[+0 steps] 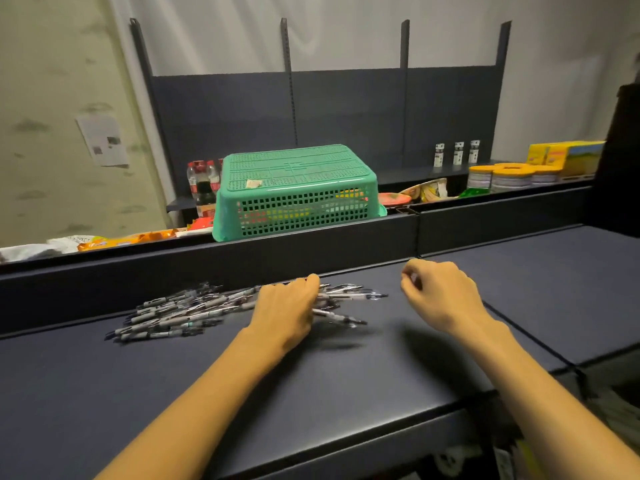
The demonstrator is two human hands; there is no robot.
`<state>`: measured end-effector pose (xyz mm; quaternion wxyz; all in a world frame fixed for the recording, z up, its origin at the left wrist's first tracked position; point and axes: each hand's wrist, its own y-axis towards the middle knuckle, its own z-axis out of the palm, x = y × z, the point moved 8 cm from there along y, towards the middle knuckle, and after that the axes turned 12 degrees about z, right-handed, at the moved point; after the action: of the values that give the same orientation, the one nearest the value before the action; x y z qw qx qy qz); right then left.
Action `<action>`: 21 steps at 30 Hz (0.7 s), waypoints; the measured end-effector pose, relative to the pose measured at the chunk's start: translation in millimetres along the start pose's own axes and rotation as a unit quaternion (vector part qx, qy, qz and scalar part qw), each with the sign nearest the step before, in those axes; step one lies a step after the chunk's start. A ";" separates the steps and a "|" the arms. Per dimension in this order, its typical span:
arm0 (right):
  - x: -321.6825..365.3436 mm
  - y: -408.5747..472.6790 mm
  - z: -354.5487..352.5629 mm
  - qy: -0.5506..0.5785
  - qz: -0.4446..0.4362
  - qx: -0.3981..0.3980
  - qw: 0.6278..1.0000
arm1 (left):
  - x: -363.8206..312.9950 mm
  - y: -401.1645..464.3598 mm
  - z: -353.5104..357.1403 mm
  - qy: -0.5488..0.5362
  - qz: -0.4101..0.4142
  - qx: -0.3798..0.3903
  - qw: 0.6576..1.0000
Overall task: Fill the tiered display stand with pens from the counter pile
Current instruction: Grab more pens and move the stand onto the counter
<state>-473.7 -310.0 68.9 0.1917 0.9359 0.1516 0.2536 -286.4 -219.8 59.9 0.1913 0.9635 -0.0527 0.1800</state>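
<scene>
A pile of pens (pixel 173 311) with clear barrels and grey grips lies spread on the dark counter (pixel 242 393). My left hand (pixel 285 308) lies on the right part of the pile, its fingers curled round several pens whose tips stick out to the right (pixel 360 295). My right hand (pixel 440 294) hovers just right of the pile with loosely curled fingers and holds nothing. No tiered display stand shows in this view.
An upturned green plastic basket (pixel 294 192) stands on the ledge behind the counter. Bottles (pixel 202 183) and snack packets (pixel 114 241) lie to its left; tins with orange lids (pixel 509 176), yellow boxes (pixel 564 155) and small bottles (pixel 457 153) are at the back right.
</scene>
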 end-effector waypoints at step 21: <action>-382.8 55.4 -179.9 -0.017 0.034 -0.013 0.999 | -324.6 218.6 -50.7 -0.012 0.036 -0.167 0.985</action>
<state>-875.2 -453.9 77.0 0.1976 0.9422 0.1132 0.2458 -642.1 -390.9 61.0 0.3421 0.9177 -0.1189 0.1634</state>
